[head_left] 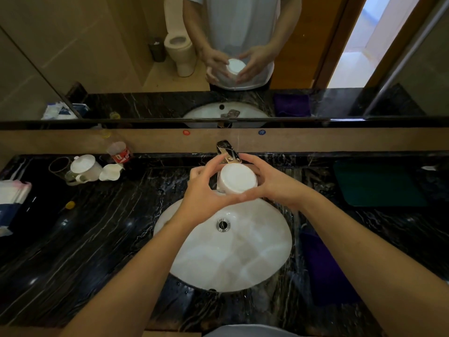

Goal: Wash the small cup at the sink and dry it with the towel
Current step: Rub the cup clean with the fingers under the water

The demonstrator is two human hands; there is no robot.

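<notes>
Both hands, left hand (204, 190) and right hand (274, 183), are gripping the inverted small cup (237, 178) directly below the faucet (227, 150). Rotate it under flow, keeping fingertips clear of the rim.

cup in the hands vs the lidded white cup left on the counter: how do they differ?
The small cup is held over the sink between the left hand and right hand; the lidded cup stands on the counter. The small cup is tipped, flat end toward the camera; the lidded cup is upright. The small cup shows no lid. Both are white.
</notes>
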